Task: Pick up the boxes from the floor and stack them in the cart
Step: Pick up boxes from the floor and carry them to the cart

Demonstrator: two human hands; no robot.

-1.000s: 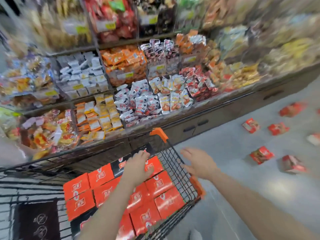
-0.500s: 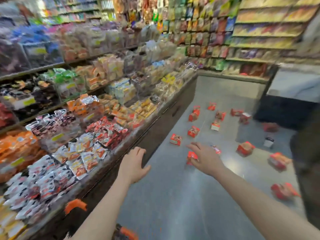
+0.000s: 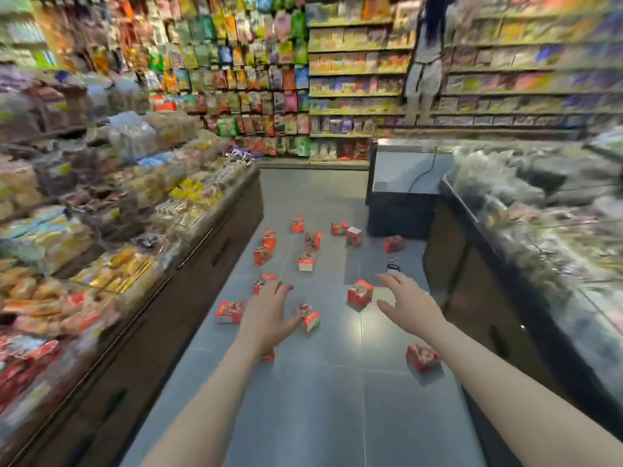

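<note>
Several small red boxes lie scattered on the grey tile floor of the aisle. One box sits just right of my left hand, another just left of it. A further box lies left of my right hand, and one lies nearer, under my right forearm. Both hands reach forward over the floor with fingers spread and hold nothing. The cart is out of view.
A long snack counter runs along the left of the aisle. A dark counter and a black cabinet close off the right. Stocked shelves stand at the far end, with a person before them.
The view swung right from the cart, which has left the frame, to the aisle floor. Both hands left the cart and now stretch out over the scattered boxes.
</note>
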